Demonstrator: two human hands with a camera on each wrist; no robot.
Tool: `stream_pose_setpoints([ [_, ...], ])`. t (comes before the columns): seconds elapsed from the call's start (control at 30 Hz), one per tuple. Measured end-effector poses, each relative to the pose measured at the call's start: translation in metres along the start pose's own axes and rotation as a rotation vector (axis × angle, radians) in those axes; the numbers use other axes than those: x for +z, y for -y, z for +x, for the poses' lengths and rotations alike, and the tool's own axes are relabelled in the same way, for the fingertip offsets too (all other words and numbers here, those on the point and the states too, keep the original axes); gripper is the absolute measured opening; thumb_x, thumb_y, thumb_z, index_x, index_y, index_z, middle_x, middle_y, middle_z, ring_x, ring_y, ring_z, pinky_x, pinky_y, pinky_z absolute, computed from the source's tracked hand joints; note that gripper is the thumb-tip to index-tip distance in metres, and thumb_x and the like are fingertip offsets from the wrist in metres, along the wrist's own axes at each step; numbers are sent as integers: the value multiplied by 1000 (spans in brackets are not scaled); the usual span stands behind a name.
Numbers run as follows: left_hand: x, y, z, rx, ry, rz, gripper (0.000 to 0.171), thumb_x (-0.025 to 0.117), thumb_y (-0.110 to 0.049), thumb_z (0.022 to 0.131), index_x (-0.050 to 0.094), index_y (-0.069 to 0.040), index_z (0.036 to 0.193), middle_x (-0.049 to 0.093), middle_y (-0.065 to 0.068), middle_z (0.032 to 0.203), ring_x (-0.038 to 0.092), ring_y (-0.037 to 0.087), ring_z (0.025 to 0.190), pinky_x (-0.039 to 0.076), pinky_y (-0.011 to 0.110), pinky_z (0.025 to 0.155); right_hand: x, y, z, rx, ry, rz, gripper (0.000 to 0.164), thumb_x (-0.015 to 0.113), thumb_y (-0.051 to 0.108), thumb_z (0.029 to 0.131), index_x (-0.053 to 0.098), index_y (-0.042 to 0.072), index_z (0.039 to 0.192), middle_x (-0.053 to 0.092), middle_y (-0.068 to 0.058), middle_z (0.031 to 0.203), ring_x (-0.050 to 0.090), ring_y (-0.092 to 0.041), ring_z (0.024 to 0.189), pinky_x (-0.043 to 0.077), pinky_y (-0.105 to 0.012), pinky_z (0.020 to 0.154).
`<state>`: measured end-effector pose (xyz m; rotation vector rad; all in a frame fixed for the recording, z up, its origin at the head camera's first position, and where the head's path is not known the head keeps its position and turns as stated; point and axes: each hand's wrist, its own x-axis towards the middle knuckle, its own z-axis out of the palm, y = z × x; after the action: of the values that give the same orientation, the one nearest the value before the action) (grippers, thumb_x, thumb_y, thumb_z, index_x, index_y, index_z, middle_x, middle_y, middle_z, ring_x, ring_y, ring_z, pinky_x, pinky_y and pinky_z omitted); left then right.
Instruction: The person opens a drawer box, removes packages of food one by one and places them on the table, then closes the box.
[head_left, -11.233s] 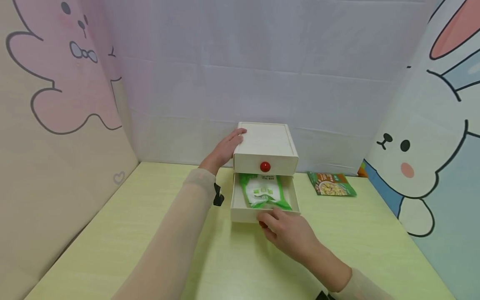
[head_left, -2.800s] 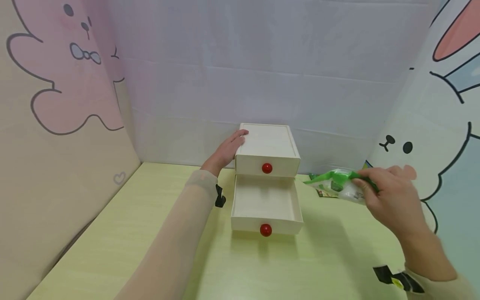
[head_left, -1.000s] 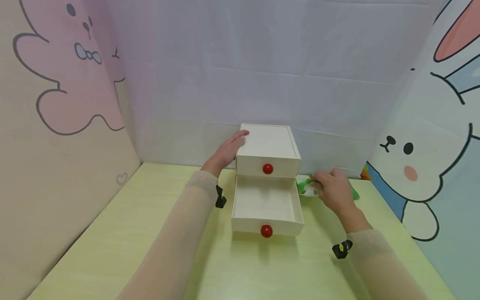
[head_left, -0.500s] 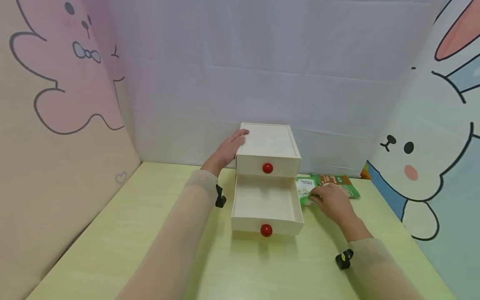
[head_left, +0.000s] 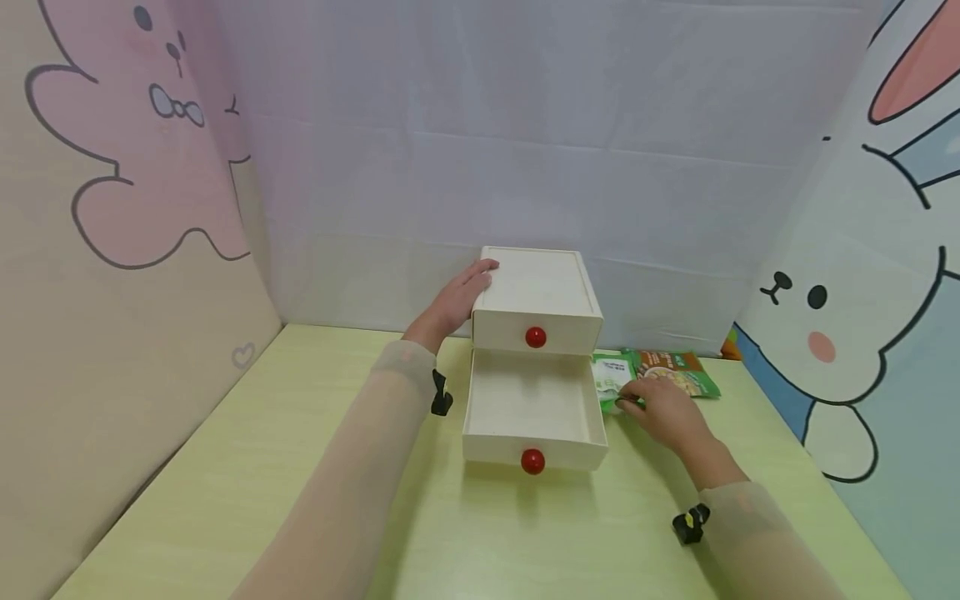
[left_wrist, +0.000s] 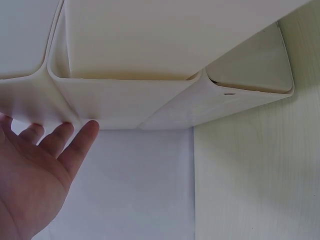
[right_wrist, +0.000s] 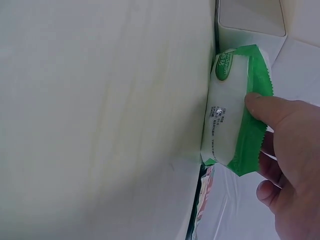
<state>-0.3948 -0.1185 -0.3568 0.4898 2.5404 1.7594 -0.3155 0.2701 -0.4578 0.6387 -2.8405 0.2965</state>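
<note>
A white two-tier drawer box (head_left: pixel 534 279) with red knobs stands against the back wall. Its lower drawer (head_left: pixel 491 448) is pulled out with nothing inside; the upper one is closed. My left hand (head_left: pixel 452 305) rests on the box's left side, and the left wrist view shows its fingers (left_wrist: pixel 80 145) extended along the casing. Right of the box, my right hand (head_left: pixel 666 410) pinches a soft green-and-white packet (head_left: pixel 611 372) low at the table. In the right wrist view, the thumb lies over the green crimped end of the packet (right_wrist: pixel 227 115), other fingers behind it.
A brown-and-green food packet (head_left: pixel 686 372), partly covered by the right hand, lies right beside the green-and-white one. Pale cloth (head_left: pixel 450 150) hangs behind the table (head_left: pixel 300 467), and cartoon-printed panels (head_left: pixel 840 333) stand at both sides.
The lower drawer has been pulled farther out. My right hand has carried the green-and-white packet from it to the table on the right, lowering it there lately. The left hand keeps its place.
</note>
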Motion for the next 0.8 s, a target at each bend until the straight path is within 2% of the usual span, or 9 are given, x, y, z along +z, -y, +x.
stream_pose_setpoints([
  [0.27, 1, 0, 1, 10, 5, -3, 55, 33, -44, 118, 42, -27, 169, 24, 0, 184, 29, 30, 167, 35, 59, 131, -8, -1, -2, 51, 19, 90, 21, 77, 24, 103, 81, 9, 117, 81, -10, 109, 71, -39, 108, 58, -61, 94],
  [0.53, 1, 0, 2, 2, 1, 0, 56, 33, -45, 117, 42, -27, 169, 19, -1, 185, 25, 30, 169, 33, 59, 132, -27, 6, -5, 58, -16, 138, 29, 75, 26, 105, 78, 6, 125, 79, -14, 117, 70, -33, 101, 59, -55, 87],
  [0.63, 1, 0, 3, -2, 1, 0, 56, 34, -45, 117, 42, -28, 169, 20, -2, 185, 27, 31, 168, 34, 60, 131, -38, 12, -8, 53, -45, 174, 28, 73, 24, 107, 77, 4, 127, 78, -14, 117, 67, -29, 97, 57, -51, 83],
  [0.8, 1, 1, 3, 0, 1, -8, 56, 34, -44, 117, 42, -27, 169, 23, 0, 184, 30, 32, 167, 36, 60, 130, -55, 24, -14, -9, -154, 184, 21, 73, 19, 106, 79, 6, 122, 77, -16, 119, 66, -27, 93, 55, -46, 78],
])
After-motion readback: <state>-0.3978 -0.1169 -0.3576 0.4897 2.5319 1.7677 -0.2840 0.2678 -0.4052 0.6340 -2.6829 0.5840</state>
